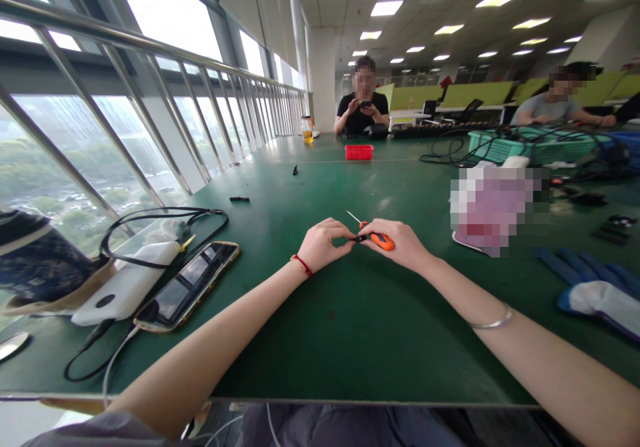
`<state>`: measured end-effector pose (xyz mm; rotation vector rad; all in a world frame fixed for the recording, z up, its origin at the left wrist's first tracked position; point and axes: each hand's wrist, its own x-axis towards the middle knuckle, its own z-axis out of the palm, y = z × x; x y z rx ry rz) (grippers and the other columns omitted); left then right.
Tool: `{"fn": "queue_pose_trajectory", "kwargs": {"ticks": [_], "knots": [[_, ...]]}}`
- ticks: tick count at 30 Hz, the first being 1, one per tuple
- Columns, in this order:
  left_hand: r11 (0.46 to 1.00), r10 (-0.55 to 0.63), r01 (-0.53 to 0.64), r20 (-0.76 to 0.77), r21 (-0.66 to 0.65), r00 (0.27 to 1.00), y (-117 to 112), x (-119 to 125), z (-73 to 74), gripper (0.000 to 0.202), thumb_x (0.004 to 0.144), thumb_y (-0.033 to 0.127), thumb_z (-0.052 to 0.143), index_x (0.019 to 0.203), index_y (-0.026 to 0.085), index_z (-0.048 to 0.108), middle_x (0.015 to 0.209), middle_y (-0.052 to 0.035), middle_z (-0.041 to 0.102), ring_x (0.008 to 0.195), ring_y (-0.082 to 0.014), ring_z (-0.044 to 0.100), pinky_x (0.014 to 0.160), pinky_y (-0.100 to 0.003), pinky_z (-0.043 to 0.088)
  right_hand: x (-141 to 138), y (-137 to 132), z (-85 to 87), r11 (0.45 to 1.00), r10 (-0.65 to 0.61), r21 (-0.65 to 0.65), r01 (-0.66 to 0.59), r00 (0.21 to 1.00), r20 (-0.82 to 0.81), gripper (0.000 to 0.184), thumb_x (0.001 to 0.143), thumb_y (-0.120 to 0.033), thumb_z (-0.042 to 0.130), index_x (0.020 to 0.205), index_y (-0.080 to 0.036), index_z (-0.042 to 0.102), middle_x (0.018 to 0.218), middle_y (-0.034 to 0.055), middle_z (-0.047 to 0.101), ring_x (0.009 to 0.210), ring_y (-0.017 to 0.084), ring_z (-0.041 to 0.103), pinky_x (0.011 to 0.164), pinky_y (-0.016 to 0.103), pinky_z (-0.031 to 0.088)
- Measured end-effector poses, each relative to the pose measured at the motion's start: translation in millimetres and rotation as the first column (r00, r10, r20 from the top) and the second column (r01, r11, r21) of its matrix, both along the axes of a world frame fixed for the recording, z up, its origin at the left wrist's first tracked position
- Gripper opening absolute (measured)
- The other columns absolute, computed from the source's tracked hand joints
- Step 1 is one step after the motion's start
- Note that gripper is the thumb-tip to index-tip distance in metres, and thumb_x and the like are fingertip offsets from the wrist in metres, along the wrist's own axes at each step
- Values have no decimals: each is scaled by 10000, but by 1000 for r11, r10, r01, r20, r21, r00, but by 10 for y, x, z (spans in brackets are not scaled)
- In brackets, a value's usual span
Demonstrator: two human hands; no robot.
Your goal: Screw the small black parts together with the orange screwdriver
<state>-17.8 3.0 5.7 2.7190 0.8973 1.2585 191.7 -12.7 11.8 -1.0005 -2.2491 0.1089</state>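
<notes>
Both my hands meet over the middle of the green table. My right hand is wrapped round an orange-handled screwdriver whose thin metal shaft points up and to the left. My left hand is closed in a pinch on a small black part at the screwdriver's handle end. A red cord circles my left wrist and a silver bangle my right forearm.
At the left lie a phone, a white power bank and black cables. Small black parts and a red tray sit farther back. Blue-white gloves lie at the right. Two people sit at the far end.
</notes>
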Motion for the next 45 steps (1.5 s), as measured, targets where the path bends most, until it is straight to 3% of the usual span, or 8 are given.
{"fn": "queue_pose_trajectory", "kwargs": {"ticks": [5, 19, 24, 30, 35, 41, 45], "knots": [[1000, -9, 9, 16, -10, 1000, -4, 6, 3, 67, 748, 189, 640, 758, 185, 706, 795, -26, 712, 769, -156, 628, 735, -284, 520, 1, 11, -26, 1000, -23, -3, 23, 1000, -13, 160, 809, -349, 594, 883, -231, 672, 898, 24, 699, 784, 172, 646, 703, 277, 470], [997, -19, 26, 91, -76, 996, -43, 34, 52, 44, 720, 171, 659, 711, 187, 698, 759, -14, 717, 732, -143, 633, 729, -274, 530, 14, 36, -29, 997, 55, -54, -60, 994, -98, 199, 827, -352, 575, 938, -233, 691, 912, 41, 687, 796, 166, 644, 712, 274, 485], [998, -16, 22, 91, -65, 996, -50, 40, 63, 55, 720, 165, 649, 709, 190, 696, 751, -11, 714, 729, -144, 628, 720, -274, 522, 29, 68, -60, 999, -29, -43, 24, 994, -108, 168, 794, -367, 600, 843, -229, 682, 894, 26, 715, 786, 181, 663, 716, 295, 497], [997, -2, 11, 104, -79, 995, -21, 27, 42, 49, 717, 162, 645, 730, 182, 687, 750, -9, 709, 713, -140, 619, 716, -278, 514, 54, 75, -59, 999, -26, -48, 20, 993, -113, 165, 800, -348, 594, 880, -228, 674, 936, 26, 709, 823, 180, 660, 726, 290, 493], [994, 60, -48, 118, -101, 991, 13, -10, 48, 38, 706, 162, 642, 730, 179, 667, 732, -6, 690, 719, -143, 619, 709, -282, 509, 10, 59, -90, 992, -122, -39, 121, 992, -14, 173, 812, -374, 584, 893, -257, 683, 906, 9, 705, 762, 171, 648, 638, 274, 472], [995, 73, -68, 57, -79, 996, 53, -46, 25, 77, 702, 143, 621, 744, 179, 674, 745, -13, 684, 735, -156, 608, 718, -296, 501, -104, 57, -102, 966, -257, 89, 244, 948, 187, 92, 796, -313, 617, 836, -253, 673, 787, 20, 655, 679, 156, 608, 516, 242, 384], [996, 81, -82, -44, -38, 996, 49, -47, 5, 101, 709, 145, 602, 768, 180, 677, 763, -21, 677, 761, -166, 594, 715, -293, 500, -103, 47, -72, 958, -285, 77, 276, 944, 165, 153, 801, -358, 613, 897, -247, 655, 839, 27, 652, 716, 170, 615, 525, 248, 387]]}}
